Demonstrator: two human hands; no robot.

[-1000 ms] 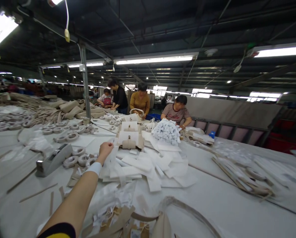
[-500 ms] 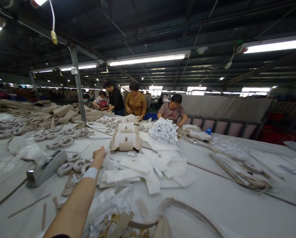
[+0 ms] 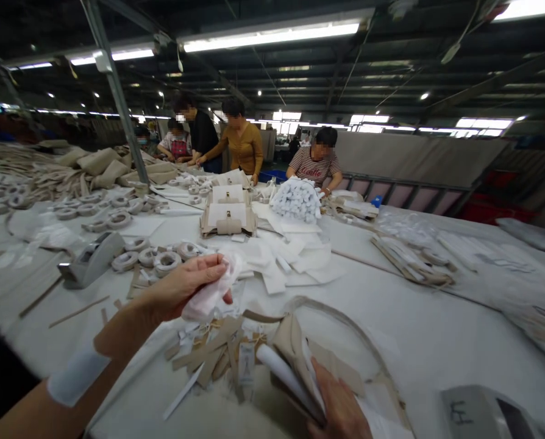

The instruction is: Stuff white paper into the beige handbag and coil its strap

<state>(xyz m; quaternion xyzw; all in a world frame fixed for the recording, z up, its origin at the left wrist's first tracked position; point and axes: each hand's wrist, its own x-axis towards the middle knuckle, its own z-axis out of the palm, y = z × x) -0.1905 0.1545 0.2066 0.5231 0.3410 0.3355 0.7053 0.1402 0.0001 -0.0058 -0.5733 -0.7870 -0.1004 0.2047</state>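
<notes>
Pinching film (image 3: 210, 300) in closed left fingers (image 3: 207, 273), left of and beyond the near bag (image 3: 285, 341); gripping the bag's right side in curled right fingers (image 3: 330, 384). Best to brace the bag firmly, pinch the film lightly.

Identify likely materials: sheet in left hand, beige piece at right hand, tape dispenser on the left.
White sheet in the left hand: thin plastic film or soft foam, dull; crumpled, looks slightly see-through.
Beige piece at the right hand: matte leather-like material or fabric; curves softly, weave unclear.
Tape dispenser: probably moulded plastic, satin grey; smooth body, soft sheen.
</notes>
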